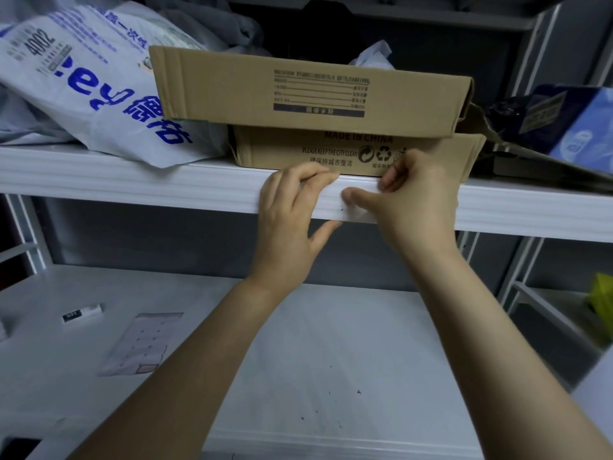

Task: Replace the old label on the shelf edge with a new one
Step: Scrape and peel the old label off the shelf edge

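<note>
- Shelf edge: white, ribbed, running across the view at hand height.
- Label: pale, lying on the front face of the shelf edge between the two hands, partly under the right thumb; its outline is hard to make out.
- Left hand: gripping the shelf edge, fingers curling over the top lip, thumb reaching under the lower lip.
- Right hand: fingers hooking over the top lip, thumb pressing flat along the face onto the label.
- Two cardboard boxes: sitting stacked on the shelf directly behind the hands.
- Plastic bag: white with blue print, lying left of the boxes.
- Lower shelf: carrying a sticker sheet and a small black-and-white strip at its left.
</note>
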